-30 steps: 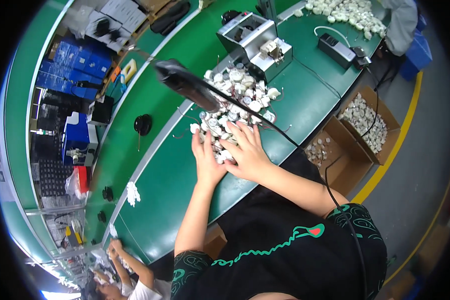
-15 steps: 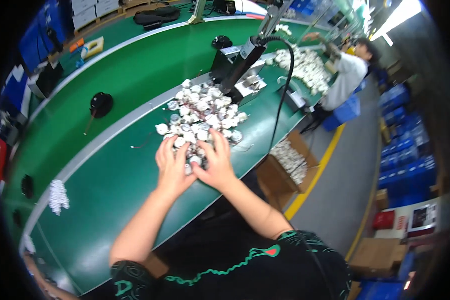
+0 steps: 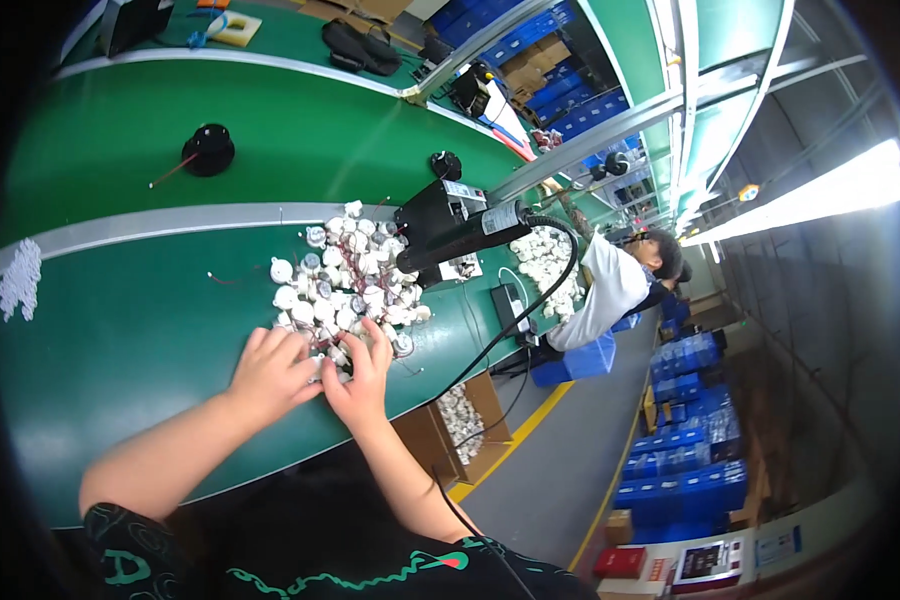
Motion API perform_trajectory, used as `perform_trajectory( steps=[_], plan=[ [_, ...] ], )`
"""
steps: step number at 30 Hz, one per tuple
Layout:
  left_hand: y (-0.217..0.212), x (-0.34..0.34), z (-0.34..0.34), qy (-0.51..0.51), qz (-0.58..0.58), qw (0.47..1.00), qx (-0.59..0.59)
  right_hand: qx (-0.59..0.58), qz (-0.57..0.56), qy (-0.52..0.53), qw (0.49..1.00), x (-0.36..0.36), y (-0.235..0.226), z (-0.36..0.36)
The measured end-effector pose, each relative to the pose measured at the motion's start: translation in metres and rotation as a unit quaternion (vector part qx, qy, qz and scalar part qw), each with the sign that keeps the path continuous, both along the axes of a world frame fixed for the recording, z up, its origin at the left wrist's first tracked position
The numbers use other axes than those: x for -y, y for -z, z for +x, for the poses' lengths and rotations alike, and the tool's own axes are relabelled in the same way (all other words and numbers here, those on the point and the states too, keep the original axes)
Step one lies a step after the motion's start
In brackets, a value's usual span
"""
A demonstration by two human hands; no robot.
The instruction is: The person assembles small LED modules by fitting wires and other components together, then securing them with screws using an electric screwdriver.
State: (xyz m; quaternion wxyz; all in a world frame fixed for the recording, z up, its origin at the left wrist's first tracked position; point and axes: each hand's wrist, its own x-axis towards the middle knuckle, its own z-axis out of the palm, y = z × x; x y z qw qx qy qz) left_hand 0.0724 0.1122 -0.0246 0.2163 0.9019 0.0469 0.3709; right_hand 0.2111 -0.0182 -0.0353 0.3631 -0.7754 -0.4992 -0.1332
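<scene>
A heap of small white round parts with thin dark red wires (image 3: 345,280), some with silvery metal faces, lies on the green work table (image 3: 150,310); they look like little motors. At the heap's near edge, my left hand (image 3: 273,375) has its fingers bent and drawn together. Whatever lies under those fingers is hidden. My right hand (image 3: 362,382) is beside it, thumb and fingers apart, with a few of the white parts between them. The thumbs nearly meet. Just beyond the heap stands a black box-shaped device (image 3: 435,222) with a thick black cylinder (image 3: 460,240) slanting across it.
A black cable (image 3: 515,320) arches down past the table's right edge. Below sits a cardboard box (image 3: 485,405) of white parts. Another person (image 3: 610,290) works by a second white heap (image 3: 545,265). White pieces (image 3: 20,280) lie far left; a black round object (image 3: 208,150) rests on the green belt.
The view has swung to the right, so the heap and hands appear further left. My left hand's fingers have bent inward; both hands remain at the heap's near edge.
</scene>
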Motion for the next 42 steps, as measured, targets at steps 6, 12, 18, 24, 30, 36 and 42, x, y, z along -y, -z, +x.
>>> perform_trajectory(
  steps=[6,12,18,24,30,36,42],
  plan=[
    [0.006,-0.013,-0.018,0.015,0.002,1.0,-0.023,-0.022,-0.021,-0.012,0.999,-0.003,0.002,0.0],
    [0.008,-0.032,-0.013,0.1,-0.034,0.994,-0.037,0.011,-0.04,-0.007,0.999,-0.009,-0.004,0.012],
    [0.014,-0.033,-0.005,0.223,-0.157,0.96,-0.062,-0.063,0.036,0.022,0.997,0.001,-0.013,0.011],
    [0.023,-0.034,-0.014,0.221,-0.166,0.959,-0.068,-0.015,0.186,-0.041,0.981,-0.002,-0.022,0.022],
    [0.024,-0.032,-0.011,0.236,-0.113,0.962,-0.08,-0.215,0.344,0.016,0.914,-0.061,-0.138,0.052],
    [0.024,-0.019,-0.019,0.26,-0.057,0.963,-0.043,-0.402,0.314,-0.147,0.847,-0.091,-0.175,0.109],
    [0.021,-0.018,-0.018,0.301,-0.091,0.945,-0.092,-0.388,0.289,-0.11,0.869,-0.032,-0.163,0.124]
  ],
)
